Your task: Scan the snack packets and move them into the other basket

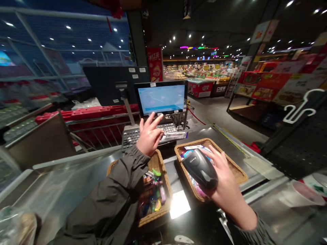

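My left hand (150, 136) is raised over the black keyboard (131, 136). Several of its fingers stretch toward the monitor (160, 98), while thumb and forefinger seem to pinch the end of a slim white and purple packet (176, 135). In my right hand (226, 177) is a black handheld barcode scanner (199, 168), with fingers wrapped round its far side. The scanner hangs above the right wicker basket (238, 172) and hides part of the colourful packets in it. Below my left forearm stands another wicker basket (166, 183), holding small wrapped sweets (154, 190).
A second screen (109, 85), seen from behind, stands left of the monitor. Behind it are a metal cart rail (99, 126) and red stacked items (87, 114). The metal counter (74, 173) spreads left. A white hook (298, 107) and a blurred cup (302, 194) are at right.
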The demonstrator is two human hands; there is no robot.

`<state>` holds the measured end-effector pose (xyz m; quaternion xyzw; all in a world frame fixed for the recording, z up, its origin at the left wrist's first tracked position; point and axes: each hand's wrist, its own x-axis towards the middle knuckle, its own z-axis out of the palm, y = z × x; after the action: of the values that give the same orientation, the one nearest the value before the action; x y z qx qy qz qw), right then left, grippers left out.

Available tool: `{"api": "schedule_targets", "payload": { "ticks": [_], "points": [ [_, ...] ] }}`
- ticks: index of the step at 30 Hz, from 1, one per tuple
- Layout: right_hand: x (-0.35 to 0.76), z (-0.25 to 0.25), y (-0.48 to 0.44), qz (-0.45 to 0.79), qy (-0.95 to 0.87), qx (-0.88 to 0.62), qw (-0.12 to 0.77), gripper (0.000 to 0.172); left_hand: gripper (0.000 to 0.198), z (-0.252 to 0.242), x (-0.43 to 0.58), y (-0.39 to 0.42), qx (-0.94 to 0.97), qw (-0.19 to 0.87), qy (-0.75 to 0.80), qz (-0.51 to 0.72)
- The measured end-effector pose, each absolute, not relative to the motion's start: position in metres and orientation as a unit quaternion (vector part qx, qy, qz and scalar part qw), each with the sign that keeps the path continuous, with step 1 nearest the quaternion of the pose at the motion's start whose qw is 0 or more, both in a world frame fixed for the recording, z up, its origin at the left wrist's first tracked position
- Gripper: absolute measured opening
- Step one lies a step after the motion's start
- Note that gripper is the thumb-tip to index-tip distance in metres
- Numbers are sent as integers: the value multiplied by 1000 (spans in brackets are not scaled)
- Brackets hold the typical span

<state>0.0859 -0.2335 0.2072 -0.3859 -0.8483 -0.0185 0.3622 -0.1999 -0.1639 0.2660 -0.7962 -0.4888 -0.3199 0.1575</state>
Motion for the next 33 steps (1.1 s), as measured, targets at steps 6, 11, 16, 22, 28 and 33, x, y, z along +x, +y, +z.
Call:
{"api": "schedule_targets", "payload": {
  "ticks": [6,11,16,22,28,33],
  "points": [
    [47,213,-241,-11,-875,-341,344,49,25,268,-237,-193,-778,183,-510,-318],
    [27,214,-247,-3,-885,-317,342,48,27,264,-260,-206,-771,177,-526,-312],
    [17,215,-254,1,-888,-312,338,47,26,256,-276,-214,-768,170,-534,-312],
    [13,209,-259,13,-887,-323,329,51,26,236,-293,-217,-768,127,-553,-298],
    [9,202,-261,35,-886,-332,321,45,24,201,-311,-218,-769,68,-589,-239],
    [3,195,-261,57,-887,-328,320,44,23,166,-320,-222,-764,24,-616,-193]
  ]
}}
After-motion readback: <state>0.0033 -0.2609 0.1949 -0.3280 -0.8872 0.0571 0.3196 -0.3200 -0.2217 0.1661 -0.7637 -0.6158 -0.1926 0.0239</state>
